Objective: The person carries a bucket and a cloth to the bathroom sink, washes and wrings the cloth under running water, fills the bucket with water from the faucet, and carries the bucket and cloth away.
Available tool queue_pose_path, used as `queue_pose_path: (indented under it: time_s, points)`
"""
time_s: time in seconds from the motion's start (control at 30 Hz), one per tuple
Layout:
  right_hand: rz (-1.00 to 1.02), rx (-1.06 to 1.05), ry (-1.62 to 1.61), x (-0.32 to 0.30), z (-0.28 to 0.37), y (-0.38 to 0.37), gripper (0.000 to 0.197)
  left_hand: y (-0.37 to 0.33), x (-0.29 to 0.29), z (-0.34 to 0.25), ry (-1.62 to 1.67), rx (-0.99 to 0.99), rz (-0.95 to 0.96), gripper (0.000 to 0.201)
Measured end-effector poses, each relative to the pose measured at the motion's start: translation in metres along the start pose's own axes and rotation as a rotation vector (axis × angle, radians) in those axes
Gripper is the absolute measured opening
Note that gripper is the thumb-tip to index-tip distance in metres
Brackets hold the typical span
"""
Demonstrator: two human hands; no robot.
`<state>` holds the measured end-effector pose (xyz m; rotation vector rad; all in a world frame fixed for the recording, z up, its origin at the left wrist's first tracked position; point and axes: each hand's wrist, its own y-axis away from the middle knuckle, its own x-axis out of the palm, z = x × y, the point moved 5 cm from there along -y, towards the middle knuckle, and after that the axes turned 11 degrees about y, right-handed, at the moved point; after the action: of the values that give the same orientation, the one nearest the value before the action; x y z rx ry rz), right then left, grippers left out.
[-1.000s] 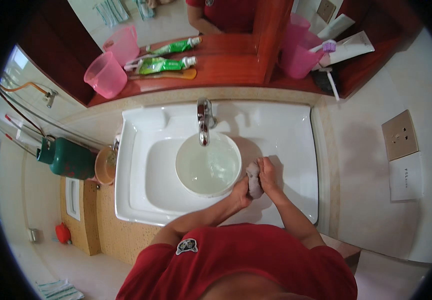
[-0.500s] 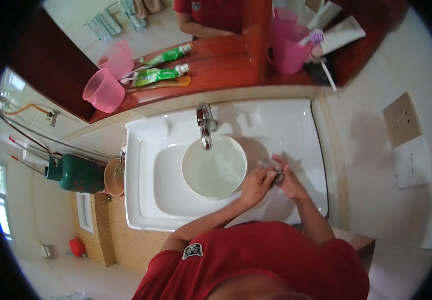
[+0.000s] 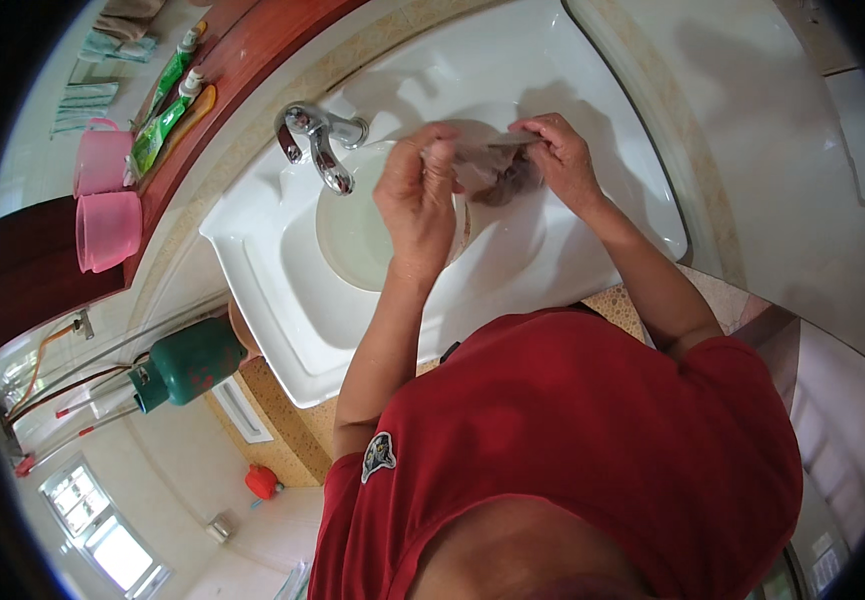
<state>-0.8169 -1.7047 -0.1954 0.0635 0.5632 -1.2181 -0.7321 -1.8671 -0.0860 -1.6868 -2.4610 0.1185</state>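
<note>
My left hand and my right hand are raised over the right half of the white sink. Between them hangs a thin, sheer brownish-grey cloth, wet-looking and blurred; its exact kind is unclear. Both hands grip its upper edge, stretching it sideways, with a darker bunched part drooping below. Just left of and beneath my left hand stands a round white basin of cloudy water, partly hidden by that hand. The chrome faucet reaches over the basin's far side.
On the red-brown shelf at the far left are a pink cup and a green toothpaste tube, doubled in a mirror. A green gas cylinder is left of the sink. The tiled wall borders the right side.
My hands have moved apart, and the cloth, bunched between them before, is now spread out. The view has turned and shifted, so the sink appears tilted and the shelf lies further left.
</note>
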Motion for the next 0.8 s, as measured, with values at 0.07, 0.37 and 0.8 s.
queue_pose_path:
  time_s: [0.07, 0.37, 0.8]
  points:
    - [-0.008, 0.059, -0.173, 0.003, 0.006, -0.001, 0.022, -0.007, -0.013, -0.001, 0.03, -0.037, -0.029, 0.028]
    - [0.188, 0.78, -0.506, 0.052, -0.071, 0.022, 0.038, -0.006, -0.093, 0.053, 0.439, -0.393, -0.311, 0.037]
    - [0.349, 0.917, -1.041, 0.1, -0.084, 0.036, 0.036, 0.045, -0.136, 0.177, 0.686, -1.014, -0.538, 0.031]
